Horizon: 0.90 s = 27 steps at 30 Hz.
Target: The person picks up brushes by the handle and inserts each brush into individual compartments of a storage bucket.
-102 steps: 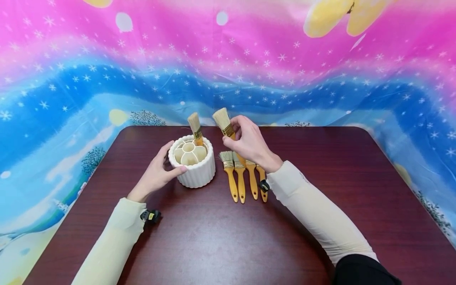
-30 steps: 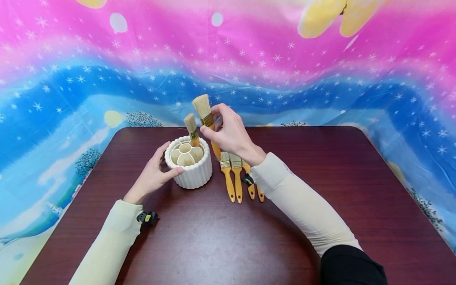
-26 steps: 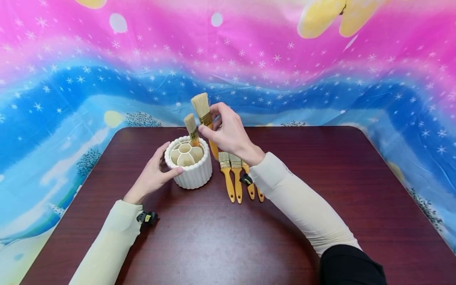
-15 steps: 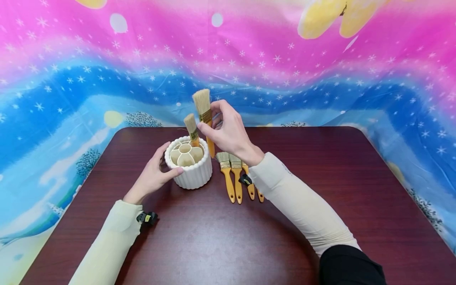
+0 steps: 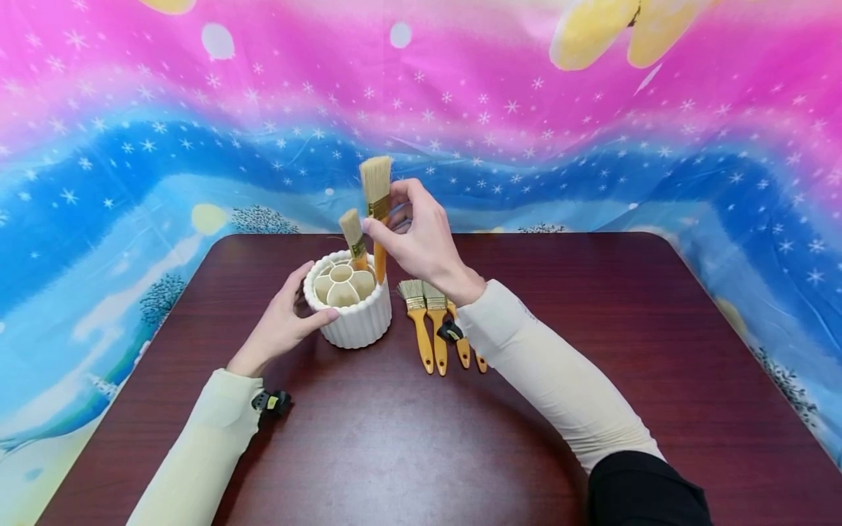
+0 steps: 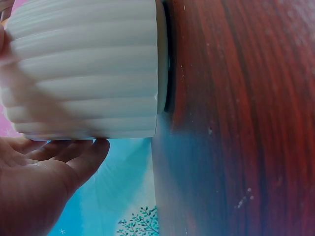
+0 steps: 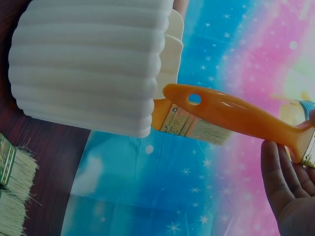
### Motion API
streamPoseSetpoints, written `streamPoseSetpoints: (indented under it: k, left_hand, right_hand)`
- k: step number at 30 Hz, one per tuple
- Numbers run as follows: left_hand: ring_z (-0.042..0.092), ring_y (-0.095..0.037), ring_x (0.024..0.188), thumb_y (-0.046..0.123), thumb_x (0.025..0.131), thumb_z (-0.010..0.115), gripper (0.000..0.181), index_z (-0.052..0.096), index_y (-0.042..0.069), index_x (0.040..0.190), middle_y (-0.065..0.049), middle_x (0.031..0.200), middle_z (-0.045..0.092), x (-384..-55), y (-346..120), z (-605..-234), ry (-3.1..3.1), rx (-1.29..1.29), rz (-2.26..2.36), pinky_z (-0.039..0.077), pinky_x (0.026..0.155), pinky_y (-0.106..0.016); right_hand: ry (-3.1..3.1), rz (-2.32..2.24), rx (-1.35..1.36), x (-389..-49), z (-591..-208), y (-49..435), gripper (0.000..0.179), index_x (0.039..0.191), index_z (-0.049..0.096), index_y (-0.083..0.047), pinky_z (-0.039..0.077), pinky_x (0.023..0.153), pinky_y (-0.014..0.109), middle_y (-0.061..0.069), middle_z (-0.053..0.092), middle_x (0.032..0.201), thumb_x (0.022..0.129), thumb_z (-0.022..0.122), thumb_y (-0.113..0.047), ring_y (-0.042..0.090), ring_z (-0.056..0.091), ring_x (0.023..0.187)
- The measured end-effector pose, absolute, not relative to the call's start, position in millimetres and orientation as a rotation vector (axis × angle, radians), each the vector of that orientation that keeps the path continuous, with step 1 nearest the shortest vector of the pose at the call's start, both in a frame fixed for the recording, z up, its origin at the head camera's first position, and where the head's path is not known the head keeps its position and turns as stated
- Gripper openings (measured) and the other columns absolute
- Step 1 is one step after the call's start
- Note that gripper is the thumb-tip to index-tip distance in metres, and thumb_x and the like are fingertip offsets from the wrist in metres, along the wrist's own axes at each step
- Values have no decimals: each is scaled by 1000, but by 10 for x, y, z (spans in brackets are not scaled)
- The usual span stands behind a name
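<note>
My left hand (image 5: 279,321) grips the rim and side of a white ribbed pot (image 5: 358,325), fingers behind it and thumb in front. A flower-shaped divider (image 5: 341,273) splits its inside. One paintbrush (image 5: 352,230) stands in a rear compartment, bristles up. My right hand (image 5: 424,234) pinches a wider paintbrush (image 5: 376,179) near its metal band, bristles up. In the right wrist view the free end of its orange handle (image 7: 231,110) is just above the pot's rim, overlapping the standing brush (image 7: 211,132).
Several yellow-handled paintbrushes (image 5: 421,329) lie side by side right of the pot, partly hidden by my right wrist. The dark wooden table (image 5: 395,453) reaches back to a colourful printed cloth (image 5: 500,161).
My right hand has brought the brush left from above the lying brushes to the pot's right rim. It has risen and turned more upright. The left hand keeps its grip on the pot.
</note>
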<state>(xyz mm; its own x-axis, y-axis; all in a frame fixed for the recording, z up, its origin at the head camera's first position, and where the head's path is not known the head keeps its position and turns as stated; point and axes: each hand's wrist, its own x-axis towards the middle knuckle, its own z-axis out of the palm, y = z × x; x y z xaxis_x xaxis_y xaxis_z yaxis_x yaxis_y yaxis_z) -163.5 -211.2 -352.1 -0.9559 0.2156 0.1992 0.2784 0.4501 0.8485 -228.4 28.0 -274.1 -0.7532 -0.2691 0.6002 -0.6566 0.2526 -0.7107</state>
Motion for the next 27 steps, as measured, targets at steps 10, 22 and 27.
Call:
streamPoseSetpoints:
  k: [10, 22, 27]
  left_hand:
    - [42, -38, 127, 10, 86, 72, 84, 18, -2, 149, -25, 145, 33, -1622, -2108, -3506, -2637, -433, -1562, 40, 99, -52]
    - [43, -40, 125, 6, 84, 73, 84, 19, -4, 148, -26, 144, 35, -1623, -2102, -3512, -2624, -440, -1543, 41, 97, -52]
    - [43, -39, 125, 6, 84, 73, 84, 19, -3, 149, -26, 144, 34, -1622, -2101, -3509, -2620, -445, -1548, 41, 97, -52]
  right_hand:
    - [-2164, 1539, 865, -2278, -2773, 213, 44, 117, 51, -9, 54, 70, 25, 2, 57, 100, 82, 73, -25, 9, 61, 77]
    - [-2204, 1559, 858, -2266, -2852, 164, 43, 116, 51, -9, 54, 70, 24, 2, 57, 100, 83, 74, -25, 10, 62, 77]
    - [-2212, 1555, 853, -2263, -2878, 165, 44, 117, 50, -9, 54, 70, 24, 2, 57, 100, 83, 74, -24, 9, 62, 76]
